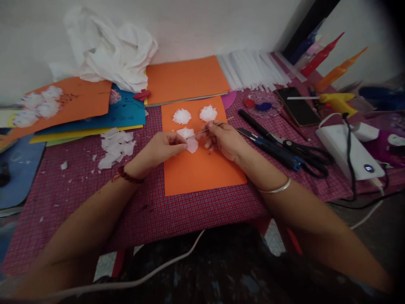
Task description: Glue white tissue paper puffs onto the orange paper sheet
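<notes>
An orange sheet of card [204, 173] lies in front of me, with two fluffy white paper puffs [182, 116] near its top. A third white puff [185, 133] sits lower, partly hidden by my left hand. Above the card, my left hand [166, 145] is closed in a pinch at a small piece of thin white paper [192, 145]. Opposite it, my right hand [224, 139] grips a thin stick [201, 132] between thumb and fingers. The stick's far end reaches the paper piece at my left fingertips.
Left of the card is a pile of torn white paper [117, 145]. To the right lie scissors [303, 154], a cutter [272, 147], a phone [299, 105] and a yellow glue gun [340, 101]. A white power bank [349, 145] trails cables. Decorated cards [85, 99] lie left.
</notes>
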Demonstrator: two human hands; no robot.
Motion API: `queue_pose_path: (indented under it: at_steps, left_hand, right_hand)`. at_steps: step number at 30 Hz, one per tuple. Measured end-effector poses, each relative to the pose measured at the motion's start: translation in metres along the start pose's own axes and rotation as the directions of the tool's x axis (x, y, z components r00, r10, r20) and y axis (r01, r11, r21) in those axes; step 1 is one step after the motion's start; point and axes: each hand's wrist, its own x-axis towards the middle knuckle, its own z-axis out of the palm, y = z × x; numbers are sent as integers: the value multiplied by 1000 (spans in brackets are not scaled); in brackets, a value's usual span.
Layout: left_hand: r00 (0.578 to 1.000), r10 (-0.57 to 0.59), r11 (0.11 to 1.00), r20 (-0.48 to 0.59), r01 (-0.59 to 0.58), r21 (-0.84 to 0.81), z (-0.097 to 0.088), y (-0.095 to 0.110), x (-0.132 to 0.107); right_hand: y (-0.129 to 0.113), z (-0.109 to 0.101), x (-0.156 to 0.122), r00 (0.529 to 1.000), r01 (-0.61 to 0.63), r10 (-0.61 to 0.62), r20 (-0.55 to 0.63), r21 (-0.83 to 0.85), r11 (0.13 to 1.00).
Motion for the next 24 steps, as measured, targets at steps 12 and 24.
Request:
queue_pose_path:
  at_steps: [12, 24]
  left_hand:
    - [922, 209, 967, -327, -144, 212, 30, -9, -1]
    - [881, 340, 903, -330, -207, 376, 25, -21, 11]
  right_hand:
    - [0, 2, 0, 1000, 17, -17, 6, -17, 1000]
    - [1, 0, 0, 986, 99, -96, -134, 13, 995]
